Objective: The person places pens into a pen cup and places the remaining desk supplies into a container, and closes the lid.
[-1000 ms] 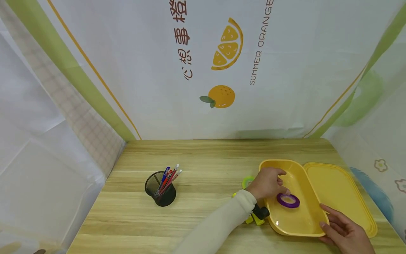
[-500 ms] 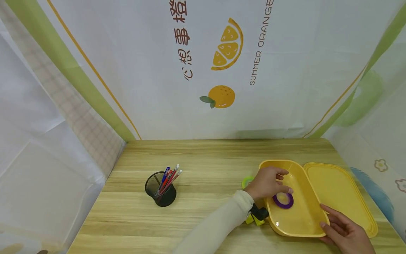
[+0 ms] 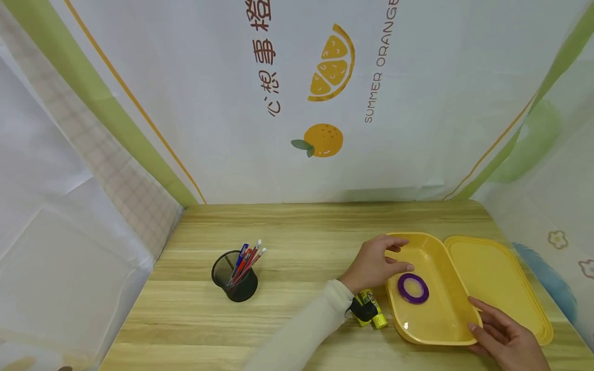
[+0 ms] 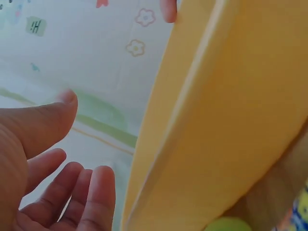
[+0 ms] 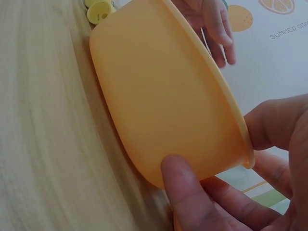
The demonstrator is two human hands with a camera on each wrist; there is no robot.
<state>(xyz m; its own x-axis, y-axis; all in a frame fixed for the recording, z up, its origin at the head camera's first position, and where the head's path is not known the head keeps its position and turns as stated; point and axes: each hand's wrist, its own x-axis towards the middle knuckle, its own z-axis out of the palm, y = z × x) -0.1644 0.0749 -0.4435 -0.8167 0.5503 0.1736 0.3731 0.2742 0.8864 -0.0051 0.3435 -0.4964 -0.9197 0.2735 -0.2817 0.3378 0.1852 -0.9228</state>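
A yellow plastic box (image 3: 433, 322) stands on the table at the right, its top uncovered. Inside it, toward the left wall, lies a roll of purple tape (image 3: 400, 288). My left hand (image 3: 373, 260) is over the box's left rim, fingers spread and holding nothing; the left wrist view shows the thumb apart from the fingers beside the box wall (image 4: 240, 120). With my right hand (image 3: 508, 337) I hold the box by its near right corner, fingertips on the outer wall (image 5: 159, 96) and at the rim.
Yellow glue sticks (image 3: 379, 319) lie left of the box, partly under my left wrist. A yellow lid (image 3: 498, 288) lies flat to its right. The black mesh pen holder (image 3: 242, 291) with pens and pencils stands on the left. Printed cloth (image 3: 417, 129) hangs behind the table.
My left hand has let go of the purple tape and drawn back left and up to the rim. The tape now lies flat in the box. My right hand stays in place.
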